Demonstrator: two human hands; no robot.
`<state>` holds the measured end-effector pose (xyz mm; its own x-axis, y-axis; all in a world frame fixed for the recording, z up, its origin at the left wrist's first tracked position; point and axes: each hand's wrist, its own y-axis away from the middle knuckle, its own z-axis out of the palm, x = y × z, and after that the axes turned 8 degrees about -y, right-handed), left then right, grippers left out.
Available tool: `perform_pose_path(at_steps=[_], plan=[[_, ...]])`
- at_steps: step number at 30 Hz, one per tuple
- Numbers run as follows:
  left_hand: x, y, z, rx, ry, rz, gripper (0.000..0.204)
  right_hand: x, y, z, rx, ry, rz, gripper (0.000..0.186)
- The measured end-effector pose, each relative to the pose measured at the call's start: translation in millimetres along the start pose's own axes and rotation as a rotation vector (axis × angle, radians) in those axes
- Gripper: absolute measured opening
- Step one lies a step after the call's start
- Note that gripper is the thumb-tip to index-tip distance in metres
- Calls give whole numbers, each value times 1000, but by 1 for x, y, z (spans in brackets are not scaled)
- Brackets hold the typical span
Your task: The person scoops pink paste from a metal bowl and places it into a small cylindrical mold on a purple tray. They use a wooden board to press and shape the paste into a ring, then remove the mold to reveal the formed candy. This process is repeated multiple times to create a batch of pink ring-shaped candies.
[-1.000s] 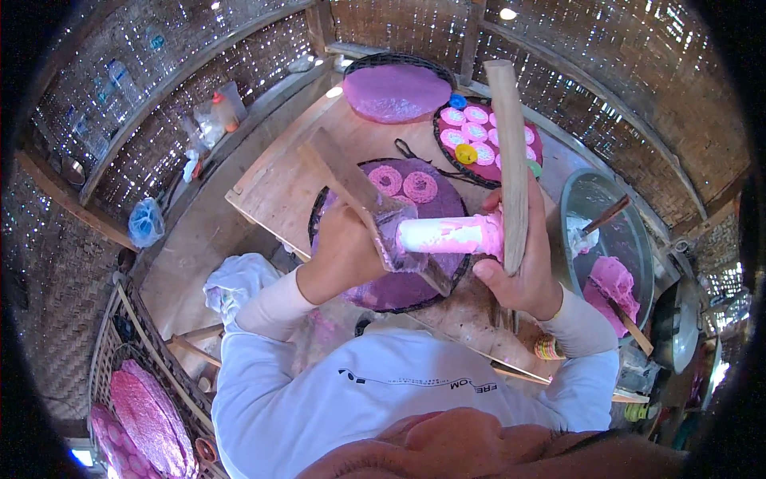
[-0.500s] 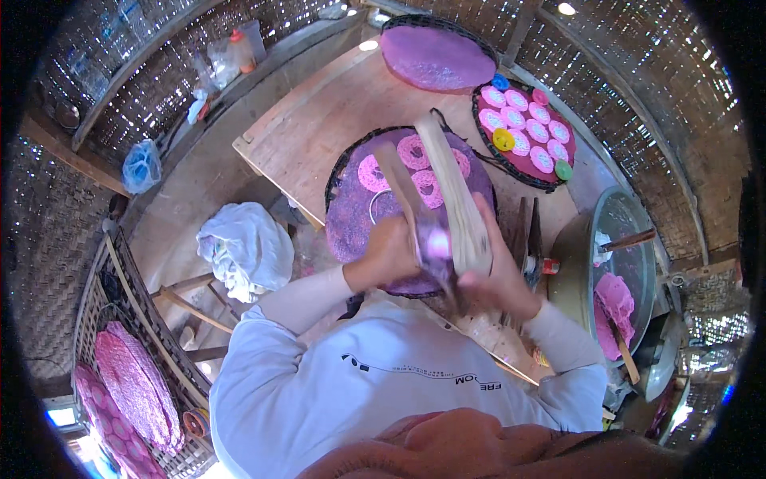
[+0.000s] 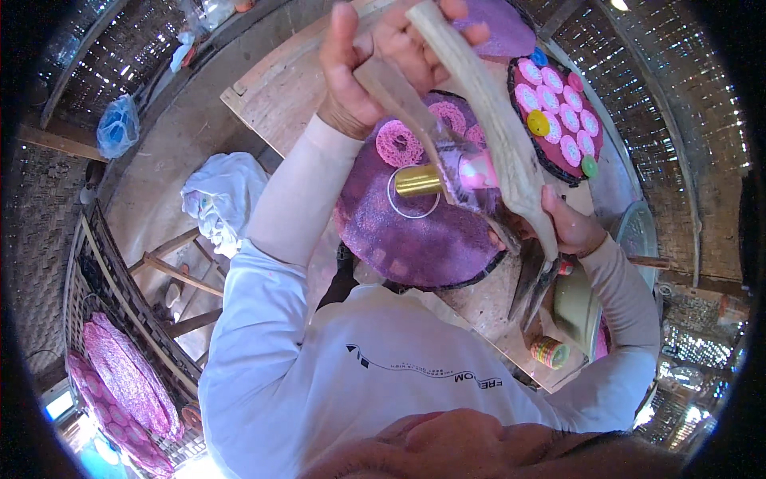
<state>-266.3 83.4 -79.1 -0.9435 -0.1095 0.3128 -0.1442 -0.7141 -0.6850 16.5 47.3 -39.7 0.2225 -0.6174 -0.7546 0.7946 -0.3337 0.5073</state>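
Left hand [image 3: 395, 52] spread behind brown wooden press [image 3: 511, 160], right hand [image 3: 573, 229] gripping. Round purple tray [image 3: 423, 251] of pink rings [image 3: 388, 149] overhangs wooden table's [image 3: 275, 92] near edge.

Rustic hut workshop, by the look of it: woven walls [image 3: 722, 152] leaking daylight, wooden table [image 3: 263, 112], round tray [image 3: 431, 255] with pink rings [image 3: 385, 146], another group of pink discs [image 3: 569, 118], big basin [image 3: 574, 311], basket [image 3: 120, 283] beside pink sheets [image 3: 132, 375].

Loose white top [image 3: 343, 423] with small dark chest print [image 3: 423, 366], snug pale beige forearm sleeves [image 3: 302, 191]
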Motion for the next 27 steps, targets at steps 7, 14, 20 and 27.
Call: perform_pose_path(at_steps=[7,14,20,27], plan=[[-9,53,-40,212,152,-127,34,23,-33,-17,100,59,172,65],[-8,71,-54,259,60,-107,23,54,-53,-37,132,288,94,59],[-3,72,-51,312,43,-95,25,56,-55,-30,155,305,70,61],[-24,85,-44,513,79,-76,24,40,-37,-28,214,279,230,61]])
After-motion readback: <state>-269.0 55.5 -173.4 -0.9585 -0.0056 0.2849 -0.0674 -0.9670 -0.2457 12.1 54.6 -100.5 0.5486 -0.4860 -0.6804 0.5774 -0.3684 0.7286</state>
